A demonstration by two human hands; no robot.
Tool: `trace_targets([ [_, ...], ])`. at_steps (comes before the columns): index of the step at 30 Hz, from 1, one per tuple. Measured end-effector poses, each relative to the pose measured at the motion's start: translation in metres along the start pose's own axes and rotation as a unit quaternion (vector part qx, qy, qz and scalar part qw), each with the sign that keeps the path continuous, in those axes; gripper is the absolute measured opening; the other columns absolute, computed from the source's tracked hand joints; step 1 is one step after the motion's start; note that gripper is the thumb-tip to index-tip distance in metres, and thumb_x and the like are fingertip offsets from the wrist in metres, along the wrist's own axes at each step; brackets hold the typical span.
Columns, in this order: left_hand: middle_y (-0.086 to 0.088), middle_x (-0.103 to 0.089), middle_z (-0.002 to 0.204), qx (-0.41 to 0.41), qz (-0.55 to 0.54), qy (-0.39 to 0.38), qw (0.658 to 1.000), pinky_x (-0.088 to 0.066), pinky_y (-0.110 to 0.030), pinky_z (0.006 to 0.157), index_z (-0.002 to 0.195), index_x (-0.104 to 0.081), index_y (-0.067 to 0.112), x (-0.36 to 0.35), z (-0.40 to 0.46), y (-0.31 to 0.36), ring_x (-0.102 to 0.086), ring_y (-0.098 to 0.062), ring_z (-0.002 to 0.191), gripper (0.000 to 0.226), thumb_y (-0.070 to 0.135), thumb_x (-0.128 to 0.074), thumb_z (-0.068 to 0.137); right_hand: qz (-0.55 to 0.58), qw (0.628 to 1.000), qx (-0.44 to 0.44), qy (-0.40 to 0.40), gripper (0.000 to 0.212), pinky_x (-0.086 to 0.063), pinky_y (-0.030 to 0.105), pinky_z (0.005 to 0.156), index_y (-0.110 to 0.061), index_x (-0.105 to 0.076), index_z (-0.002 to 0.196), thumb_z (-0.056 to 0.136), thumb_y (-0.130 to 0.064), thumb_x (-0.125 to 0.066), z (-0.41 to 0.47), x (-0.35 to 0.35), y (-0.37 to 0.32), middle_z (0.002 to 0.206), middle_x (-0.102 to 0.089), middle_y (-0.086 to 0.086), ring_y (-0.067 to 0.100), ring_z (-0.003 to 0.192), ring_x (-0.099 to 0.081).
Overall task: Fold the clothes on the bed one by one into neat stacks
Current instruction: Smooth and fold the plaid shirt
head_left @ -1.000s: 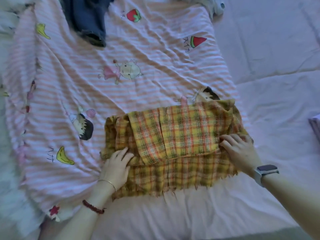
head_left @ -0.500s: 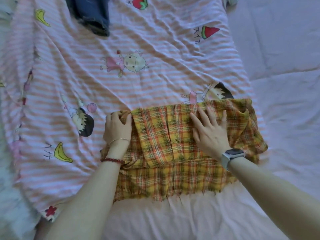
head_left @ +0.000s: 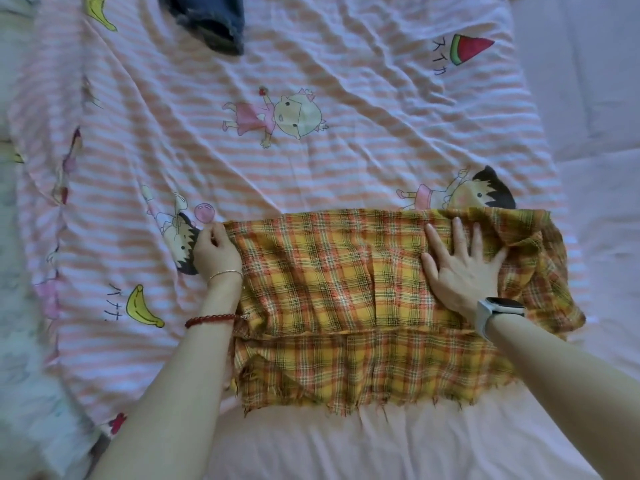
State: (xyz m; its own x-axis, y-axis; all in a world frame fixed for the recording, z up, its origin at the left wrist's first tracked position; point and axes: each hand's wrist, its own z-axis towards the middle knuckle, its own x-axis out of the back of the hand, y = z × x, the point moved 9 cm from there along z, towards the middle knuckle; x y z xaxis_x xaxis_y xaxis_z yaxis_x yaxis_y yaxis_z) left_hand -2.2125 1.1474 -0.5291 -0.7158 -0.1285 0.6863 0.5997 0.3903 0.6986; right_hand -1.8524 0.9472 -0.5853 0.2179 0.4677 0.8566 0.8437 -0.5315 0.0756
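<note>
A yellow-and-orange plaid garment (head_left: 332,292) lies partly folded across the near part of the bed, its frayed hem toward me. My left hand (head_left: 216,251) grips the garment's far left corner, fingers curled round the edge. Flat on the right part of the cloth, my right hand (head_left: 460,265) presses down with its fingers spread; a watch sits on that wrist. The garment's right end is bunched up beyond that hand.
A pink-and-white striped sheet (head_left: 311,161) with cartoon prints covers the bed under the garment. A dark blue denim piece (head_left: 211,19) lies at the far edge. Plain pale bedding (head_left: 588,98) runs along the right, and more shows at the near edge.
My left hand pulled the garment's left corner outward to the left, spreading the folded layer wider. My right hand slid right and stays flat on the cloth.
</note>
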Motion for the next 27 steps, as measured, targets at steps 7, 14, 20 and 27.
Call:
trace_targets([
  [7,-0.010,-0.056,0.112,0.014,-0.004,-0.045,0.999,-0.043,-0.030,0.081,0.113,-0.054,0.006,0.021,-0.071,-0.036,-0.054,-0.020,0.097,0.039,0.039,-0.051,0.092,0.096,0.984,0.110,0.098,0.059,0.014,0.062,0.105,-0.037,-0.006,0.147,0.090,-0.053,-0.009,-0.044,0.027,-0.065,0.157,-0.002,0.007,0.030,0.145,0.002],
  [14,-0.029,-0.058,0.085,-0.022,0.140,-0.026,0.990,-0.024,-0.035,0.059,0.087,-0.052,-0.005,0.018,-0.089,-0.048,-0.053,-0.042,0.079,0.034,0.025,-0.041,0.099,0.036,0.983,0.167,0.068,0.055,0.007,0.067,0.105,-0.048,0.018,0.138,0.087,-0.063,0.001,-0.052,-0.006,-0.097,0.152,0.019,0.000,0.027,0.144,0.011],
  [20,-0.031,-0.054,0.071,-0.093,0.096,-0.018,0.991,-0.025,-0.036,0.057,0.084,-0.050,-0.008,0.031,-0.072,-0.049,-0.050,-0.047,0.066,0.029,0.015,-0.041,0.099,-0.007,0.987,0.160,0.019,0.055,0.005,0.071,0.103,-0.050,0.028,0.133,0.083,-0.066,0.011,-0.039,-0.025,-0.086,0.156,0.015,-0.005,0.022,0.144,0.015],
  [27,-0.019,-0.058,0.116,-0.039,0.185,-0.035,0.981,-0.040,-0.043,0.079,0.118,-0.052,0.005,0.035,-0.069,-0.051,-0.053,-0.038,0.105,0.030,0.024,-0.049,0.095,0.045,0.984,0.162,-0.060,0.055,0.000,0.066,0.107,-0.045,0.001,0.146,0.094,-0.057,-0.013,-0.037,-0.008,-0.088,0.158,0.002,-0.005,0.020,0.145,0.007],
])
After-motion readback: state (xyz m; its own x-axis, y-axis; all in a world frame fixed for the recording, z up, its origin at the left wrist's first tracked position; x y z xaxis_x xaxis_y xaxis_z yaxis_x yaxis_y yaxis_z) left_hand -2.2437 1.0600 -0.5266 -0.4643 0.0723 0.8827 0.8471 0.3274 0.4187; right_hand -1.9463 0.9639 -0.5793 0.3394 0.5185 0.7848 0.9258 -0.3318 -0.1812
